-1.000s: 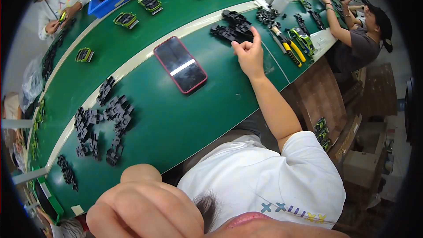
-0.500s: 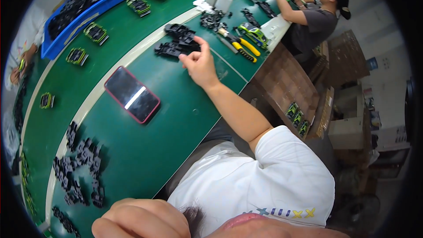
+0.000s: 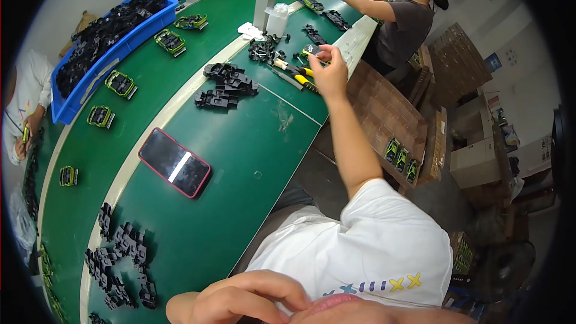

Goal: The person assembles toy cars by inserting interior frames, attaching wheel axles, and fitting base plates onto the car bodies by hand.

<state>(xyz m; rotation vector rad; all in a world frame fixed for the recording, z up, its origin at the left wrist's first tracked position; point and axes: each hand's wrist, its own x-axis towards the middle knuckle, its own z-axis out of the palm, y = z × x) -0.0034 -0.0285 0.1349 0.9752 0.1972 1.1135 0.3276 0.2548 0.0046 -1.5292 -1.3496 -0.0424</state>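
At the far right of the workbench, my right hand (image 3: 330, 75) bends its thumb and fingers round a green toy car (image 3: 309, 51). The hand covers most of the car. Just left of it lie yellow-and-black handled cutters (image 3: 295, 73) and a pile of small black wheel parts (image 3: 261, 51). My left hand (image 3: 246, 294) is raised at the lower edge, close to my body, its fingers curled and nothing seen in them. Black plastic chassis parts (image 3: 225, 87) lie in a group on the green bench, and a red-edged phone (image 3: 175, 162) rests nearer.
More black chassis parts (image 3: 123, 258) lie at the lower left. Green toy cars (image 3: 121, 84) stand along the green belt beside a blue bin (image 3: 114, 54) of black parts. A co-worker (image 3: 405, 24) reaches over the bench. A cardboard box (image 3: 384, 105) on the right holds several cars.
My right hand has moved from the black chassis parts rightward to the green toy car. The whole view has shifted, and my left hand appears farther right at the lower edge.
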